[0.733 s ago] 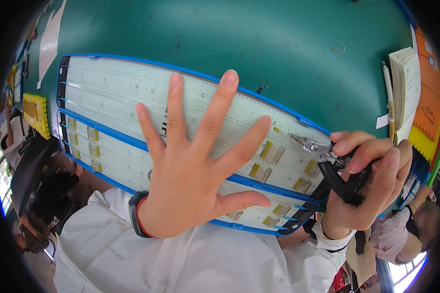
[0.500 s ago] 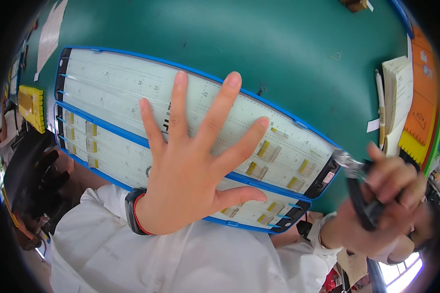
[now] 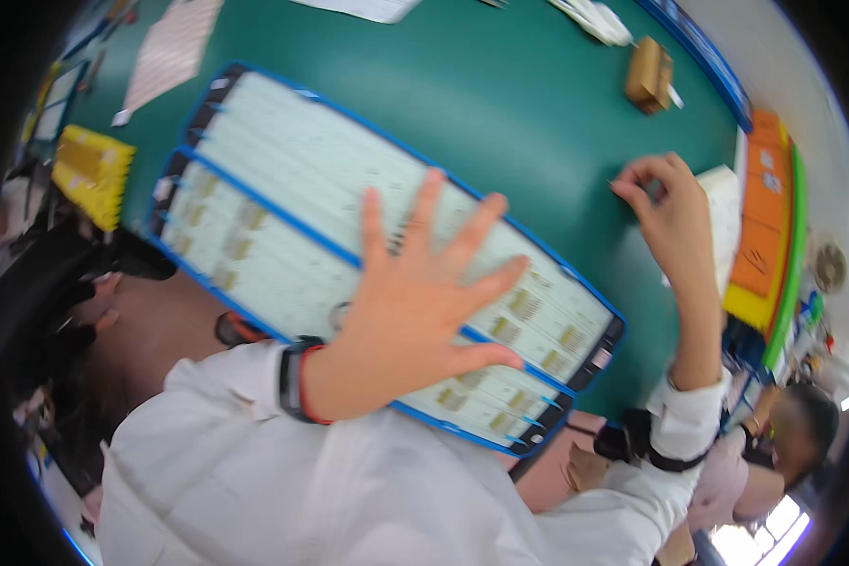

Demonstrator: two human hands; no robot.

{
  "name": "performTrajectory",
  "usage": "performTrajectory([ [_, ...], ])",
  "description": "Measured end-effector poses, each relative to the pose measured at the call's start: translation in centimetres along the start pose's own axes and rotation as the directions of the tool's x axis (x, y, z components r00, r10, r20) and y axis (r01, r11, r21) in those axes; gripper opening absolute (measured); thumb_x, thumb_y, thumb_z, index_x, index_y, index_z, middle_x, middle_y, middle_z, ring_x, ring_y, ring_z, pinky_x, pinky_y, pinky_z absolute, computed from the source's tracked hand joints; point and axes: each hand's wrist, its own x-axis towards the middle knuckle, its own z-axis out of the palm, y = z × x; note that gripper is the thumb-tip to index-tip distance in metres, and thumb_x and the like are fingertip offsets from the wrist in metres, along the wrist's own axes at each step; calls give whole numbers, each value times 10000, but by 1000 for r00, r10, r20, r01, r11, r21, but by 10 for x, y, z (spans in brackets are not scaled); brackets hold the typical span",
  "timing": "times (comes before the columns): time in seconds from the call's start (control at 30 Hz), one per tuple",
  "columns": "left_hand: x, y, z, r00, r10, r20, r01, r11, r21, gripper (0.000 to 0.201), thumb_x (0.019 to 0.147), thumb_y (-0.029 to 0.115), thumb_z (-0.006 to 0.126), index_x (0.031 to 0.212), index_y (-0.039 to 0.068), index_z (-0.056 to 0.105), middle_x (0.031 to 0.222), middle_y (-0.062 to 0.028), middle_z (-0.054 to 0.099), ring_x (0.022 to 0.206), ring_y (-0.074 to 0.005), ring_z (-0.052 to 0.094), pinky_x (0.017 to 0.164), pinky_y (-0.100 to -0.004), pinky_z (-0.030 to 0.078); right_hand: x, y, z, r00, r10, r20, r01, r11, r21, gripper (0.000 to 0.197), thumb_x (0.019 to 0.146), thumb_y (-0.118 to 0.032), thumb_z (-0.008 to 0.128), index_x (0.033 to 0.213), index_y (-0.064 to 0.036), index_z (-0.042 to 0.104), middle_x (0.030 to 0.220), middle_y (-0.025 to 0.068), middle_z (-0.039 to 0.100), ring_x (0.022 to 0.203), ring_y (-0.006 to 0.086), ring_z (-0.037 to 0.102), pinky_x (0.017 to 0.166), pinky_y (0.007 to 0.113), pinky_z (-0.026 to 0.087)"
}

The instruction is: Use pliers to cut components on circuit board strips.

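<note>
Workshop, with green worktable [image 3: 519, 132], orange board [image 3: 761, 226], co-worker [image 3: 724, 492] nearby

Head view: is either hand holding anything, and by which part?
The left hand is spread over the open blue case, grasping nothing. The right hand may pinch something thin in its fingers; what, and by which part, cannot be told.

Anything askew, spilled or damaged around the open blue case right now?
One oddity: the blue case seems to jut past the near edge of the green table, so part of it may be unsupported; the left hand is spread over it. No spill or breakage stands out, though blur hides small details.
</note>
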Motion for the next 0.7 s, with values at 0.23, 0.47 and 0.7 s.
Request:
performTrajectory([
  [0.23, -6, 11, 2, 1000, 10, 6, -9, 995, -98, 735, 707, 708, 554, 1291, 261, 542, 1514, -114, 250, 1364, -511, 137, 974, -766, 61, -59, -22, -36, 982, 92, -164, -83, 995, 61, 69, 831, 41, 559, 861, 8, 507, 798, 90, 502, 719, 190, 518, 681, 280, 431],
  [0.47, -11, 30, -15, 999, -12, 47, 17, 994, -111, 711, 724, 650, 599, 1262, 185, 575, 1429, -182, 338, 1311, -482, 262, 993, -716, 118, -114, -56, -15, 973, 229, -9, -228, 971, 70, 95, 783, 9, 615, 828, -32, 542, 792, 104, 519, 745, 284, 545, 642, 372, 423],
  [0.7, 7, 64, 3, 997, 65, 28, -63, 995, -79, 694, 737, 651, 581, 1278, 216, 568, 1490, -187, 264, 1349, -487, 201, 989, -726, 104, -121, -48, -3, 989, 141, 45, -137, 987, -86, 75, 780, -37, 623, 793, -57, 552, 755, 63, 484, 748, 248, 518, 637, 361, 423],
])
